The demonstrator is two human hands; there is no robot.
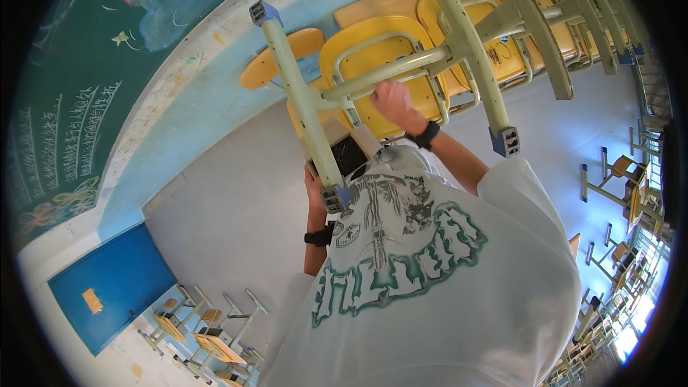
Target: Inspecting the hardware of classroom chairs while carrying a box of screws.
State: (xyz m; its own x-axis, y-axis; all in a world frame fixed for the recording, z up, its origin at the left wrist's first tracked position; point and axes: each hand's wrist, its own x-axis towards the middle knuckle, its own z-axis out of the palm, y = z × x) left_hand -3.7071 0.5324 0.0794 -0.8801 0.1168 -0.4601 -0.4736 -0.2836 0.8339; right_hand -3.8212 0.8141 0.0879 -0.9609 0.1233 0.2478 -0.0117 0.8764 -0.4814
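My right hand (395, 102), curled into a loose fist with nothing visible in it, is just below the pale green metal crossbar (392, 71) of an upturned school desk frame. Whether it touches the bar I cannot tell. My left hand (313, 183) is at the side of an open box-like compartment (349, 155) with a dark inside; its fingers are largely hidden by the frame's near foot bar (306, 110). Blue caps (334, 199) cover the bar's ends. Behind the frame are yellow chairs (382, 45) with metal tubes. Both wrists wear black bands.
More upturned desk frames (532, 21) and chairs line the wall at upper right. A green chalkboard (64, 102) with drawings and writing runs along the left, above a blue door (113, 285). Other desks (217, 344) with chairs stand at lower left and far right.
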